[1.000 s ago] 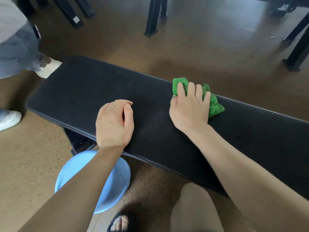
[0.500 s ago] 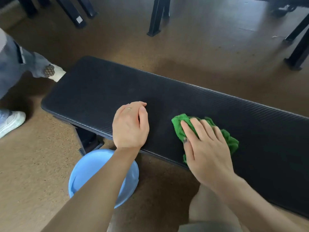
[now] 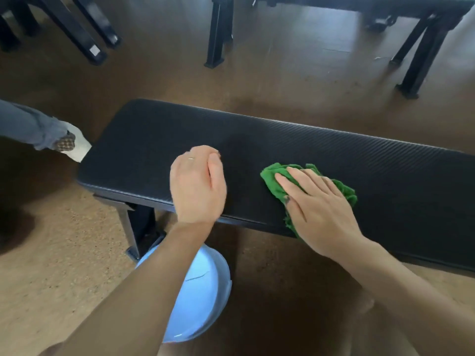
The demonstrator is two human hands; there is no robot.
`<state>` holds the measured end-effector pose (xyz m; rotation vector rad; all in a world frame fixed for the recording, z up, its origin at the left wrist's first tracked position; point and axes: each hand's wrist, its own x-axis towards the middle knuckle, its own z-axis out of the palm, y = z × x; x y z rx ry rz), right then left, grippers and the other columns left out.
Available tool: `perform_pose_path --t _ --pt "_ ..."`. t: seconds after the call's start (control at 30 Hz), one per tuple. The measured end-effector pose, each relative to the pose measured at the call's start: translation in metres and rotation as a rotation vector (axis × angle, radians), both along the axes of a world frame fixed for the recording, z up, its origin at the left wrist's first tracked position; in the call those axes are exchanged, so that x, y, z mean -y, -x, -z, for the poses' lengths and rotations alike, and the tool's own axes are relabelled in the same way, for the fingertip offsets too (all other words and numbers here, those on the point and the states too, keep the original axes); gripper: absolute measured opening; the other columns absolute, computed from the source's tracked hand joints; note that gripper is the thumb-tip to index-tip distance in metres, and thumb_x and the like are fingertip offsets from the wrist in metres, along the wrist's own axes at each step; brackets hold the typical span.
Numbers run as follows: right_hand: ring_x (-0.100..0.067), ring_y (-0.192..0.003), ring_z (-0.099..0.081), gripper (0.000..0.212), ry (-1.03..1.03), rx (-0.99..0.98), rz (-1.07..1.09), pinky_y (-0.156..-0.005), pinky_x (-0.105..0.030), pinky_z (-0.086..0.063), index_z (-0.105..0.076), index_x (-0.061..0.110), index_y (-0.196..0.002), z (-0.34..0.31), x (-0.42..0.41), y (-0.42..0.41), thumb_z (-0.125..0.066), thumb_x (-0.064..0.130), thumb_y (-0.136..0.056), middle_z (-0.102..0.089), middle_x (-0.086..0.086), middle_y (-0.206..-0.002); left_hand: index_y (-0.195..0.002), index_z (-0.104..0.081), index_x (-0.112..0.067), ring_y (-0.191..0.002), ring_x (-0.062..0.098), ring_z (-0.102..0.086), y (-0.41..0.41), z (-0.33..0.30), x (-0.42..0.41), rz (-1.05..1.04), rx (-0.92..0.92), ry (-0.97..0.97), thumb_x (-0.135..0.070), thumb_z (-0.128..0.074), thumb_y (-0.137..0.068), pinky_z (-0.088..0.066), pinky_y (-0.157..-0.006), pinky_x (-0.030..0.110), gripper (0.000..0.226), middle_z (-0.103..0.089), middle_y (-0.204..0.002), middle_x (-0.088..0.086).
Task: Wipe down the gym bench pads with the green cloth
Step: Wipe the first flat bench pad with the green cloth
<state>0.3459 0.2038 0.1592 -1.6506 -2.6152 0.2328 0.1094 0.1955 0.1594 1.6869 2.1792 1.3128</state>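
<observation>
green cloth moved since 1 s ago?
Yes. The green cloth under the right hand has gone from the far edge of the bench pad across to its near edge, now draping slightly over it.

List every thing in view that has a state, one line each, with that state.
green cloth: bunched, lying on the pad near its front edge, pressed flat under the right hand.
right hand: fingers straight, pressing the cloth.
left hand: fingers loosely curled, resting on the pad, holding nothing.
bench pad: level, upright on its frame.
blue basin: on the floor, partly under the bench.
</observation>
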Motion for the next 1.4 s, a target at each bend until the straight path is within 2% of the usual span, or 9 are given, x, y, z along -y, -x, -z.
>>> perform_pose_path --t 0.17,0.3,0.4,0.67,0.9,1.0,1.13,1.27,1.4 --pt "-0.024 -0.157 -0.018 0.06 0.01 0.001 0.325 -0.128 -0.047 -0.012 -0.029 0.028 -0.162 0.004 -0.03 0.05 -0.018 0.04 -0.105 -0.024 0.001 -0.171 -0.099 -0.064 -0.006 -0.089 0.035 -0.063 0.12 0.002 0.004 -0.245 -0.143 0.151 -0.023 -0.033 -0.102 -0.046 -0.093 0.05 0.036 -0.068 -0.098 0.015" --pt "-0.031 -0.145 -0.04 0.068 -0.092 -0.03 0.121 -0.121 -0.052 -0.027 -0.05 0.018 -0.152 0.011 -0.017 0.146 -0.02 0.039 -0.095 -0.047 -0.005 -0.158 -0.09 -0.064 -0.006 -0.085 0.035 -0.059 0.155 0.017 -0.004 -0.177 -0.216 0.16 -0.022 -0.035 -0.102 -0.046 -0.082 0.048 0.035 -0.064 -0.093 0.013" --pt "-0.029 -0.145 -0.042 0.064 -0.097 -0.049 -0.005 -0.121 -0.051 -0.03 -0.05 0.019 -0.152 0.01 -0.009 0.205 -0.022 0.038 -0.098 -0.048 -0.004 -0.156 -0.094 -0.066 -0.009 -0.089 0.028 -0.059 0.157 0.019 -0.003 -0.169 -0.257 0.153 -0.026 -0.033 -0.103 -0.045 -0.084 0.044 0.038 -0.066 -0.097 0.008" --pt "-0.025 -0.151 -0.037 0.055 -0.035 0.08 -0.082 -0.124 -0.048 -0.03 -0.04 0.027 -0.157 0.001 0.038 0.166 -0.025 0.04 -0.106 -0.041 0.001 -0.163 -0.096 -0.063 -0.013 -0.093 0.023 -0.056 0.157 0.026 0.0 -0.109 -0.254 0.161 -0.029 -0.03 -0.103 -0.044 -0.085 0.039 0.037 -0.063 -0.1 0.002" --pt "-0.021 -0.157 -0.02 0.064 -0.003 0.021 -0.165 -0.129 -0.045 -0.014 -0.029 0.03 -0.162 0.002 -0.062 0.23 -0.012 0.042 -0.102 -0.026 0.002 -0.17 -0.094 -0.062 -0.013 -0.094 0.025 -0.056 0.158 0.033 -0.003 -0.114 -0.283 0.121 -0.022 -0.038 -0.103 -0.045 -0.085 0.04 0.027 -0.062 -0.098 0.001" --pt "-0.023 -0.157 -0.019 0.057 -0.003 0.006 -0.116 -0.129 -0.046 -0.012 -0.027 0.03 -0.162 0.006 -0.114 0.272 -0.021 0.037 -0.106 -0.025 0.001 -0.17 -0.092 -0.062 -0.013 -0.093 0.025 -0.056 0.159 0.035 -0.003 -0.109 -0.28 0.096 -0.02 -0.04 -0.102 -0.045 -0.083 0.04 0.025 -0.061 -0.096 0.001" --pt "-0.026 -0.155 -0.023 0.059 -0.027 -0.019 -0.055 -0.128 -0.049 -0.014 -0.033 0.027 -0.161 0.009 -0.118 0.29 -0.024 0.035 -0.103 -0.03 -0.002 -0.168 -0.089 -0.062 -0.011 -0.087 0.026 -0.055 0.159 0.035 -0.003 -0.115 -0.286 0.057 -0.017 -0.04 -0.1 -0.043 -0.077 0.039 0.025 -0.061 -0.093 0.003" --pt "-0.026 -0.152 -0.032 0.065 -0.002 -0.089 -0.148 -0.126 -0.05 -0.02 -0.043 0.024 -0.156 0.004 -0.059 0.286 -0.018 0.038 -0.098 -0.04 -0.002 -0.163 -0.086 -0.059 -0.008 -0.081 0.029 -0.054 0.16 0.038 -0.002 -0.131 -0.273 0.021 -0.015 -0.039 -0.099 -0.043 -0.071 0.042 0.026 -0.06 -0.09 0.007" --pt "-0.027 -0.147 -0.039 0.06 -0.019 -0.113 -0.225 -0.122 -0.05 -0.027 -0.049 0.024 -0.152 0.007 -0.072 0.289 -0.022 0.036 -0.1 -0.047 -0.004 -0.159 -0.085 -0.059 -0.006 -0.079 0.029 -0.054 0.16 0.037 -0.003 -0.146 -0.26 0.013 -0.014 -0.039 -0.1 -0.043 -0.069 0.043 0.026 -0.059 -0.088 0.009"
